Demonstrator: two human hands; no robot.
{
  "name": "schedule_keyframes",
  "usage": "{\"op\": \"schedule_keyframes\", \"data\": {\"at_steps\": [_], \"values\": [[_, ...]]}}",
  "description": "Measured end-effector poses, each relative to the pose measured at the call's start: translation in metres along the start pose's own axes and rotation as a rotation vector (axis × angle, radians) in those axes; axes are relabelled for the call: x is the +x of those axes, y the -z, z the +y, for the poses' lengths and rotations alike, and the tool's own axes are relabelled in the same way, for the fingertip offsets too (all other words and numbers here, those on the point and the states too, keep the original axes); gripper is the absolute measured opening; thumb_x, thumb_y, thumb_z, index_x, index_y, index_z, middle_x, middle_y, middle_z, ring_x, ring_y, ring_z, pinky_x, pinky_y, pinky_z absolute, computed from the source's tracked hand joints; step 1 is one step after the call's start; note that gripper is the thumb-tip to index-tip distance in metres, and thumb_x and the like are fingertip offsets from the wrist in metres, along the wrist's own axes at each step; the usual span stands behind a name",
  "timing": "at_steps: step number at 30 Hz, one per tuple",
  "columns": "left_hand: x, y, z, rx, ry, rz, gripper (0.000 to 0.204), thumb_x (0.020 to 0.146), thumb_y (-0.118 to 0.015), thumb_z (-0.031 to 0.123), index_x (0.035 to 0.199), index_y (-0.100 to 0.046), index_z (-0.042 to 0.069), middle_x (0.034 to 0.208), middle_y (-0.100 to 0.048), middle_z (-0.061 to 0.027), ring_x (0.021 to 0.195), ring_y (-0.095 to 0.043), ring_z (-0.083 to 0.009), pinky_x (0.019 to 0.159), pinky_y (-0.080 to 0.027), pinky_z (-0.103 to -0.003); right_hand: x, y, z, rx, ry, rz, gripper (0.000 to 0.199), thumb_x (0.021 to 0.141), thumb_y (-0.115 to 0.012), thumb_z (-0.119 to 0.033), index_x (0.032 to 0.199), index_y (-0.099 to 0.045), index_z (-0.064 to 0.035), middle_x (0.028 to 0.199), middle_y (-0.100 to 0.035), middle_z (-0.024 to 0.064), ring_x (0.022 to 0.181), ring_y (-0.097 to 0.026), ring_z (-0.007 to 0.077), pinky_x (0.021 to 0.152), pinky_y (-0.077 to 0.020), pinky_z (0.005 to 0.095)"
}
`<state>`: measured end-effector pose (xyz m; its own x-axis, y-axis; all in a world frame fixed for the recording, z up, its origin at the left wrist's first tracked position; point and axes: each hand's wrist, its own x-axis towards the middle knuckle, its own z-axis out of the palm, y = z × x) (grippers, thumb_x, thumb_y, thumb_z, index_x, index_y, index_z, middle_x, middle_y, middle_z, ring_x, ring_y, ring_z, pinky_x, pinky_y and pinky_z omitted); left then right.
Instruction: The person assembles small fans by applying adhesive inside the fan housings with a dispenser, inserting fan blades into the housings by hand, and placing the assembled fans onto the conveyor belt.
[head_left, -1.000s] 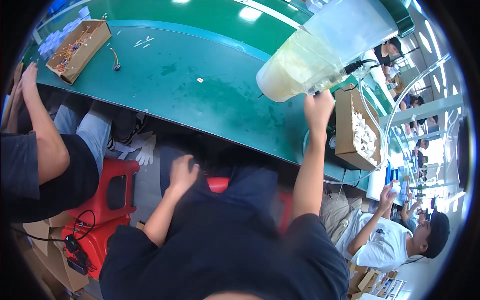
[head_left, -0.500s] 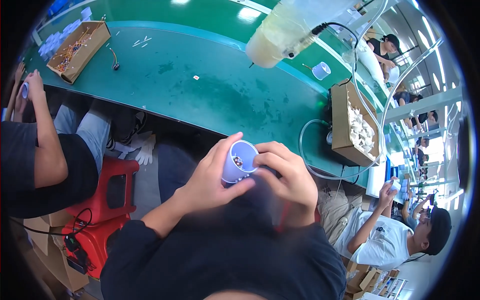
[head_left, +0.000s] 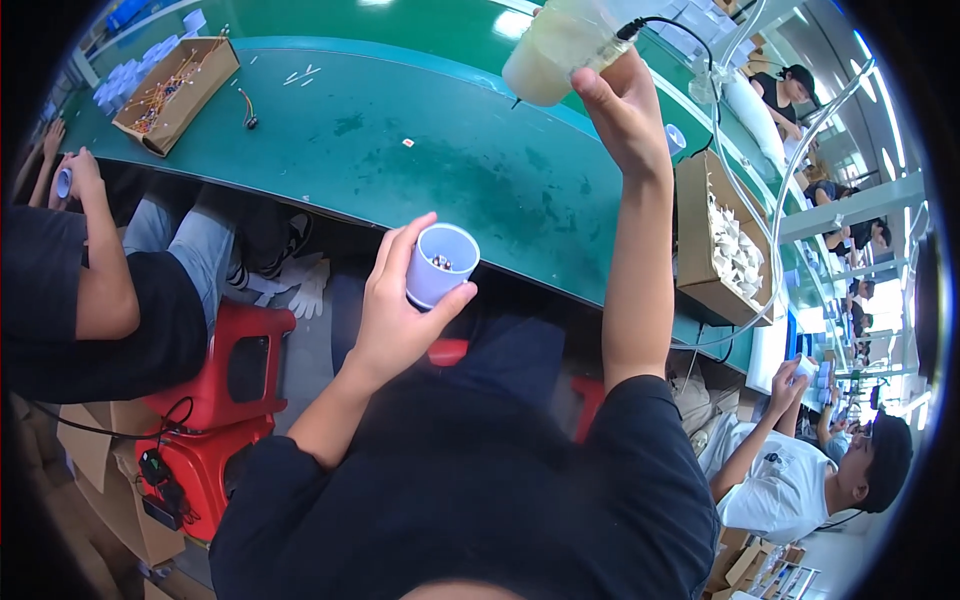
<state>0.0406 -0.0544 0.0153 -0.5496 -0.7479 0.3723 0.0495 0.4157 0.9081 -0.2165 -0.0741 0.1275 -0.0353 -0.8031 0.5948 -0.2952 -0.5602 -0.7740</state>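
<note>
Lavender cup: a small pale-purple plastic cup is held upright and open-mouthed above the lap, near the table's front edge; a few small dark bits are seen at its bottom.
Left hand: the left hand is wrapped round the cup, thumb on the near side and fingers curled over the far side and rim.
Dark clothing: a black shirt and dark trousers are seen filling the lower middle of the view.
Red stool: a red plastic stool is seen to the left, beside the knees of a seated neighbour in a black top.
Green table: a long green worktop is stretched across the view beyond the cup.
Right hand: the right hand is raised over the table, fingers closed against the underside of a milky translucent container from which a black cable runs.
Right-side box: an open cardboard box of pale small parts is set at the table's right end.
Far box: a second cardboard box of mixed small parts is placed at the far left, with pale cups just beyond it.
Background: other seated workers are seen at lower right and upper right.
</note>
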Motion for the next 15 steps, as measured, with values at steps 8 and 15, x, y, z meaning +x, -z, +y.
{"op": "schedule_keyframes", "data": {"at_steps": [8,15], "values": [[0.024,-0.008,-0.002,0.054,-0.061,0.051,0.072,0.071,-0.075,0.012,0.131,-0.036,0.002,0.115,-0.048,-0.0119,0.101,-0.053,-0.0185,0.086,-0.043,-0.03,-0.031,-0.028,-0.024,0.104,0.018,-0.06,0.083,0.077,-0.066,-0.048,0.131,-0.033,0.006,0.125,-0.049,0.0206,0.115,-0.05,0.0336,0.094,-0.0417,0.0439],[0.032,-0.022,-0.003,-0.07,-0.301,0.06,0.082,0.071,-0.076,0.007,0.135,-0.025,0.007,0.125,-0.045,-0.0148,0.102,-0.054,-0.0218,0.087,-0.044,-0.034,-0.053,-0.051,-0.048,0.139,0.022,0.023,0.085,0.079,-0.064,-0.051,0.132,-0.03,0.0069,0.125,-0.046,0.0267,0.113,-0.05,0.0407,0.092,-0.0433,0.0485]]}}
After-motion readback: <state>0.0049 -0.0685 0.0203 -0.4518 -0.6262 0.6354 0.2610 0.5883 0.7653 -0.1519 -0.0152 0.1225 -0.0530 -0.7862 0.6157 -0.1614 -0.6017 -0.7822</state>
